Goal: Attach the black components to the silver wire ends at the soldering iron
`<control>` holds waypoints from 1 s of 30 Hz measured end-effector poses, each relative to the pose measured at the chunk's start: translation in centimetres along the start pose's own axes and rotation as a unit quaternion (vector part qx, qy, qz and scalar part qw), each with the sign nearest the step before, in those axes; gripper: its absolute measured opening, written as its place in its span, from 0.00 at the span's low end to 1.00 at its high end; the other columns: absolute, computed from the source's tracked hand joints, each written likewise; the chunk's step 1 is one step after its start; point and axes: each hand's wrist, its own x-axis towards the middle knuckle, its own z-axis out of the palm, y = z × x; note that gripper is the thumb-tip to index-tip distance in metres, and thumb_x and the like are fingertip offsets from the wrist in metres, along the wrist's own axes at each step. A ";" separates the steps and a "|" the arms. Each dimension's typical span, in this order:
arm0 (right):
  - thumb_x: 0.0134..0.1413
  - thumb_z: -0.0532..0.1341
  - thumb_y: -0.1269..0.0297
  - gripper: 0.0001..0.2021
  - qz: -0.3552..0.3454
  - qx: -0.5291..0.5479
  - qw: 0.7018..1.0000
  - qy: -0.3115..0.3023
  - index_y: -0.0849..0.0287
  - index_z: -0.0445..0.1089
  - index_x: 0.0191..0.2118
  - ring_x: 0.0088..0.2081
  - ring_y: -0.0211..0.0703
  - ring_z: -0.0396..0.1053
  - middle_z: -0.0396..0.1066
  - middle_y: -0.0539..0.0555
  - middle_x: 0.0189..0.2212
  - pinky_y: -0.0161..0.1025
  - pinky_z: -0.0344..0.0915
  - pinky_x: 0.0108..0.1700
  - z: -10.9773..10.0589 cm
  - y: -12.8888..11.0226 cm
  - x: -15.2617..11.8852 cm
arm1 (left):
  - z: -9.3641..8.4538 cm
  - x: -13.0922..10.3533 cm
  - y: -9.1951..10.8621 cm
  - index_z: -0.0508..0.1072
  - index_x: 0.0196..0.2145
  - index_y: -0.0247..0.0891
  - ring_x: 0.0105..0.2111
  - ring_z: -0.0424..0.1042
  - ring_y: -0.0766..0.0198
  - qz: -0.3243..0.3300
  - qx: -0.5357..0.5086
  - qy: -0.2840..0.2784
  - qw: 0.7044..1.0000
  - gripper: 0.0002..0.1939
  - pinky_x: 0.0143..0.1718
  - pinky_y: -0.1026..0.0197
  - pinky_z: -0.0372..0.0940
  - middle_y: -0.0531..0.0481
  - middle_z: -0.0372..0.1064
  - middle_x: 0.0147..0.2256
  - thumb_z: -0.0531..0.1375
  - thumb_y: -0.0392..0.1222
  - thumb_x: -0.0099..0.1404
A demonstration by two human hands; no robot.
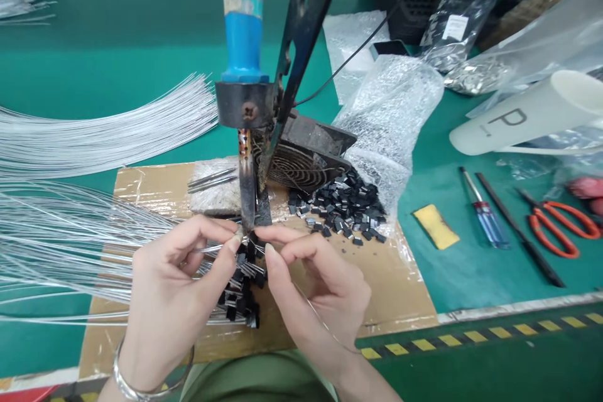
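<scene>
A blue-handled soldering iron [244, 44] is clamped upright, tip down, in a dark metal stand [301, 25]. Just under its tip my left hand [174, 289] pinches the end of a grey wire [211, 250] between thumb and forefinger. From the other side my right hand [320, 289] closes thumb and forefinger on thin solder wire [320, 320], which trails back over the palm to the wrist. Both sets of fingertips nearly meet at the tip; the exact joint is too small to make out. Below them lie grey wires with black connectors [242, 295] on their ends.
Behind the iron sits a small fan [301, 163], beside a pile of small black connectors [348, 201] on cardboard [386, 295]. Bundled wires [108, 138] spread leftward. Rightward are a yellow sponge [436, 226], a screwdriver [490, 220], orange-handled pliers [560, 226] and a white cup [527, 113].
</scene>
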 end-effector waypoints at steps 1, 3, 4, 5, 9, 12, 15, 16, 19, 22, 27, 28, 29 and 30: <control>0.62 0.66 0.79 0.11 0.001 -0.001 1.000 -0.001 0.55 0.72 0.34 0.45 0.39 0.84 0.86 0.52 0.46 0.32 0.77 0.51 0.0 0.0 0.0 | 0.0 0.0 0.0 0.82 0.31 0.45 0.34 0.81 0.70 0.000 -0.002 -0.002 1.000 0.05 0.36 0.76 0.73 0.56 0.82 0.35 0.70 0.35 0.63; 0.62 0.67 0.79 0.11 0.004 -0.005 1.000 -0.002 0.55 0.72 0.34 0.45 0.38 0.84 0.86 0.52 0.46 0.32 0.77 0.50 0.0 0.0 0.1 | 0.0 0.0 -0.1 0.82 0.31 0.45 0.34 0.81 0.70 0.001 -0.004 -0.005 1.000 0.05 0.36 0.76 0.73 0.56 0.82 0.35 0.70 0.35 0.63; 0.62 0.67 0.79 0.11 0.005 -0.009 1.000 -0.002 0.55 0.72 0.35 0.45 0.38 0.84 0.86 0.51 0.46 0.32 0.77 0.49 0.0 0.1 0.1 | 0.0 0.0 -0.1 0.82 0.31 0.45 0.34 0.81 0.71 0.004 -0.003 -0.006 1.000 0.05 0.36 0.76 0.73 0.56 0.82 0.35 0.70 0.35 0.63; 0.62 0.67 0.79 0.10 0.005 -0.012 1.000 -0.002 0.55 0.72 0.35 0.44 0.38 0.84 0.86 0.51 0.45 0.31 0.78 0.49 0.0 0.1 0.1 | 0.0 0.0 -0.1 0.82 0.31 0.45 0.34 0.81 0.71 0.005 0.000 -0.007 1.000 0.05 0.35 0.76 0.73 0.57 0.82 0.35 0.70 0.35 0.63; 0.62 0.68 0.79 0.10 0.000 -0.019 1.000 0.001 0.55 0.73 0.35 0.43 0.37 0.84 0.86 0.51 0.45 0.31 0.78 0.48 -0.1 0.1 0.0 | 0.0 0.0 -0.1 0.82 0.32 0.46 0.34 0.81 0.72 0.008 0.010 -0.004 1.000 0.06 0.34 0.77 0.72 0.58 0.82 0.36 0.69 0.35 0.63; 0.62 0.68 0.79 0.10 -0.005 -0.016 1.000 0.005 0.55 0.73 0.36 0.43 0.36 0.84 0.86 0.50 0.45 0.30 0.78 0.48 0.0 0.1 -0.1 | 0.0 0.0 0.1 0.82 0.31 0.46 0.33 0.81 0.72 0.013 0.010 0.000 1.000 0.06 0.34 0.77 0.72 0.57 0.82 0.35 0.69 0.35 0.63; 0.62 0.68 0.78 0.10 -0.007 -0.010 1.000 0.006 0.55 0.73 0.36 0.42 0.37 0.85 0.86 0.50 0.45 0.31 0.78 0.48 0.1 0.1 -0.1 | 0.1 0.0 0.3 0.82 0.30 0.46 0.33 0.81 0.71 0.013 0.008 0.003 1.000 0.06 0.35 0.77 0.73 0.57 0.82 0.34 0.70 0.35 0.62; 0.62 0.68 0.79 0.10 -0.008 -0.010 1.000 0.007 0.56 0.73 0.35 0.42 0.37 0.85 0.86 0.51 0.45 0.31 0.78 0.48 0.1 0.2 -0.1 | 0.1 0.0 0.3 0.82 0.30 0.46 0.33 0.82 0.71 0.013 0.008 0.002 1.000 0.05 0.35 0.77 0.73 0.56 0.82 0.34 0.70 0.36 0.62; 0.62 0.68 0.79 0.10 -0.011 -0.013 1.000 0.005 0.55 0.73 0.35 0.43 0.38 0.85 0.86 0.51 0.45 0.31 0.78 0.48 0.1 0.3 0.0 | 0.2 0.1 0.2 0.82 0.30 0.45 0.32 0.81 0.70 0.009 0.011 -0.003 1.000 0.05 0.34 0.77 0.73 0.56 0.82 0.34 0.70 0.36 0.62; 0.62 0.68 0.79 0.10 -0.006 -0.020 1.000 -0.004 0.55 0.73 0.36 0.43 0.38 0.85 0.85 0.51 0.44 0.32 0.79 0.49 -0.1 0.3 0.1 | 0.2 0.2 0.1 0.82 0.30 0.45 0.32 0.81 0.70 0.007 0.011 -0.006 1.000 0.05 0.33 0.76 0.73 0.56 0.82 0.34 0.69 0.35 0.62; 0.63 0.68 0.78 0.09 -0.010 -0.011 1.000 0.003 0.55 0.74 0.36 0.44 0.40 0.85 0.86 0.52 0.44 0.33 0.79 0.49 -0.2 0.3 0.0 | 0.1 0.1 0.3 0.82 0.30 0.45 0.33 0.82 0.70 0.005 0.001 -0.004 1.000 0.05 0.35 0.76 0.73 0.56 0.82 0.34 0.70 0.35 0.62; 0.63 0.68 0.78 0.10 -0.010 -0.011 1.000 0.005 0.55 0.74 0.36 0.44 0.40 0.85 0.86 0.52 0.44 0.33 0.79 0.49 -0.1 0.3 0.0 | 0.1 0.0 0.3 0.82 0.29 0.45 0.33 0.82 0.70 0.007 0.001 -0.004 1.000 0.05 0.35 0.77 0.73 0.56 0.82 0.33 0.70 0.35 0.62; 0.62 0.68 0.78 0.10 -0.011 -0.011 1.000 0.007 0.55 0.74 0.36 0.44 0.39 0.85 0.86 0.52 0.43 0.33 0.79 0.49 0.0 0.3 0.0 | 0.1 0.0 0.3 0.82 0.29 0.45 0.33 0.82 0.71 0.007 0.001 -0.003 1.000 0.05 0.35 0.77 0.73 0.56 0.82 0.33 0.70 0.36 0.62; 0.62 0.68 0.78 0.10 -0.011 -0.013 1.000 0.009 0.55 0.74 0.36 0.43 0.39 0.85 0.86 0.52 0.43 0.33 0.79 0.49 0.0 0.3 0.0 | 0.2 -0.1 0.3 0.82 0.30 0.45 0.33 0.82 0.71 0.007 0.003 -0.004 1.000 0.05 0.35 0.77 0.73 0.56 0.82 0.34 0.70 0.36 0.62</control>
